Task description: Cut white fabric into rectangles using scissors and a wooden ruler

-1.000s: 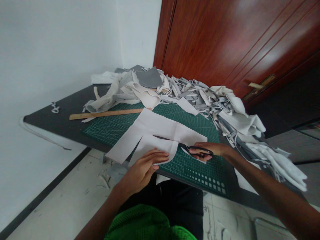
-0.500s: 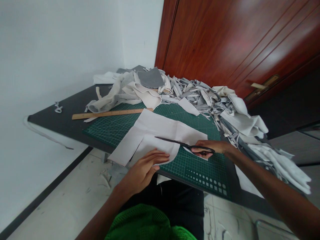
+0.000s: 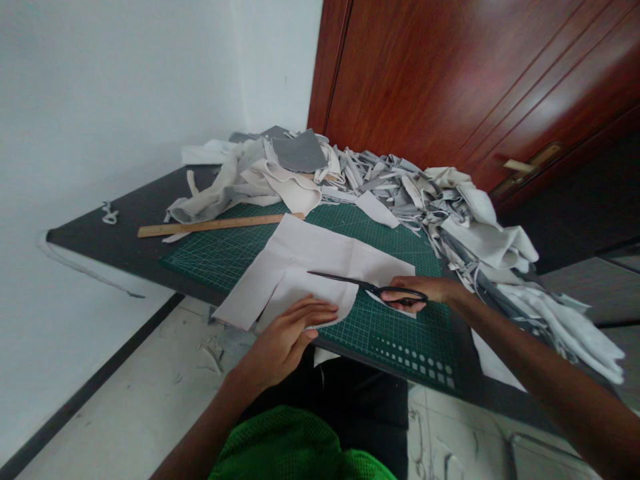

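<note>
A white piece of fabric [image 3: 325, 240] lies across the green cutting mat [image 3: 220, 253], with a slit opening toward its near left side and a cut running in from the right. My right hand [image 3: 407, 293] grips black scissors [image 3: 370, 287] by the handles. Their blades point left over the fabric, and they look nearly closed; the lower blade cannot be made out. My left hand [image 3: 295, 327] rests on the near flap, fingers on top and thumb below its edge, holding it. The flap's near edge bends up slightly beside the fingers.
A wooden ruler [image 3: 215, 225] lies at the mat's far left. Grey and white scraps [image 3: 390, 180] are heaped along the back and right of the black table [image 3: 120, 233]. A wall stands at left, a brown door [image 3: 425, 73] behind.
The view has shifted slightly. Both hands, the scissors and the fabric keep nearly the same places relative to one another.
</note>
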Action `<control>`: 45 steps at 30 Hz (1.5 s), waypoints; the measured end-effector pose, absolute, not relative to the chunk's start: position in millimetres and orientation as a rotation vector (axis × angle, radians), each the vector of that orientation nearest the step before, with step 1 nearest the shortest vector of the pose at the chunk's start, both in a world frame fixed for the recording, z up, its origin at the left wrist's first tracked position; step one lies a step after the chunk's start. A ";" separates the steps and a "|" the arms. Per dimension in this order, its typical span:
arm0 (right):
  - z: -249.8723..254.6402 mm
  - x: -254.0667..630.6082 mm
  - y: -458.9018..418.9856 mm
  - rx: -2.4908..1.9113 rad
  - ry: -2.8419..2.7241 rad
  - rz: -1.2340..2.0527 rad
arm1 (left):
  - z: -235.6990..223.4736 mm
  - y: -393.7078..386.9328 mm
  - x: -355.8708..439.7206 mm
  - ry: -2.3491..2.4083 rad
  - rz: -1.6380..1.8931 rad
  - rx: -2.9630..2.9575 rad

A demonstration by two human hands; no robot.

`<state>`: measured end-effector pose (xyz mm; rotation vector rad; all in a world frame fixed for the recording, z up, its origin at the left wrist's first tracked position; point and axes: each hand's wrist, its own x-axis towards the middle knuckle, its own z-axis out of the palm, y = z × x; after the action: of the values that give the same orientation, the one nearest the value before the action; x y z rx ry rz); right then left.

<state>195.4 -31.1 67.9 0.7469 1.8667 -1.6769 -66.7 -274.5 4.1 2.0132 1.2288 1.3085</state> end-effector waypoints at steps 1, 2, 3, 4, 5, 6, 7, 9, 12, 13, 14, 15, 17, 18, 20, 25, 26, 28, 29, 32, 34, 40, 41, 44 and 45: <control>68.2 195.2 -31.1 0.743 1.852 -1.686 | 3.9 -274.3 -66.8 1.225 1.310 2.015; 68.6 194.8 -31.2 0.740 1.840 -1.695 | 3.9 -274.1 -66.9 1.226 1.307 2.015; 68.9 194.4 -31.5 0.739 1.832 -1.704 | 4.2 -274.0 -66.9 1.228 1.303 2.013; 69.2 194.1 -31.7 0.737 1.832 -1.711 | 4.6 -274.0 -66.8 1.231 1.298 2.011; 69.1 194.0 -31.9 0.729 1.840 -1.718 | 5.0 -274.0 -66.7 1.231 1.296 2.010; 68.7 194.0 -32.0 0.716 1.853 -1.724 | 5.3 -273.9 -66.6 1.231 1.299 2.009; 67.8 194.3 -31.8 0.699 1.864 -1.729 | 5.3 -273.8 -66.4 1.228 1.304 2.010; 65.5 195.4 -30.8 0.665 1.873 -1.739 | 4.9 -273.6 -66.2 1.225 1.319 2.012; 62.3 196.9 -28.8 0.652 1.863 -1.745 | 3.6 -273.3 -66.1 1.226 1.317 2.006; 61.9 197.2 -28.5 0.657 1.863 -1.740 | 3.2 -273.2 -66.2 1.225 1.314 2.003; 61.9 197.3 -28.4 0.668 1.863 -1.730 | 3.0 -273.2 -66.2 1.223 1.313 2.000; 62.2 197.2 -28.5 0.681 1.865 -1.719 | 2.8 -273.3 -66.2 1.220 1.314 1.999; 64.0 196.5 -29.5 0.705 1.871 -1.701 | 2.8 -273.6 -66.3 1.221 1.319 1.994; 65.2 195.9 -30.2 0.720 1.872 -1.696 | 2.9 -273.9 -66.4 1.222 1.326 1.987; 68.0 194.4 -31.5 0.741 1.856 -1.691 | 3.2 -274.5 -66.8 1.222 1.346 1.967; 73.0 189.1 -32.2 0.731 1.779 -1.667 | 4.0 -275.2 -68.6 1.195 1.368 1.939; 73.4 187.6 -31.9 0.728 1.773 -1.660 | 4.3 -275.2 -68.9 1.191 1.363 1.939; 73.4 184.1 -31.0 0.717 1.755 -1.653 | 5.0 -275.3 -69.4 1.190 1.354 1.936; 73.0 182.0 -30.4 0.708 1.750 -1.649 | 5.3 -275.5 -69.6 1.190 1.350 1.936; 70.9 175.1 -28.3 0.682 1.776 -1.626 | 5.4 -276.0 -70.4 1.171 1.355 1.932; 69.9 170.6 -27.4 0.670 1.786 -1.612 | 4.5 -276.1 -71.4 1.145 1.366 1.929; 72.3 162.4 -27.7 0.671 1.777 -1.587 | 1.6 -275.1 -74.0 1.078 1.429 1.909; 72.7 161.7 -27.9 0.663 1.775 -1.587 | 1.5 -275.0 -74.1 1.072 1.438 1.908; 73.0 159.7 -28.6 0.651 1.760 -1.608 | 2.1 -274.7 -74.1 1.074 1.433 1.909; 73.0 158.7 -29.0 0.647 1.761 -1.613 | 2.5 -274.7 -74.1 1.079 1.427 1.909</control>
<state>158.7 -29.0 73.0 0.6472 1.7611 -1.6126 -74.1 -274.7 2.5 1.9089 1.0793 1.4272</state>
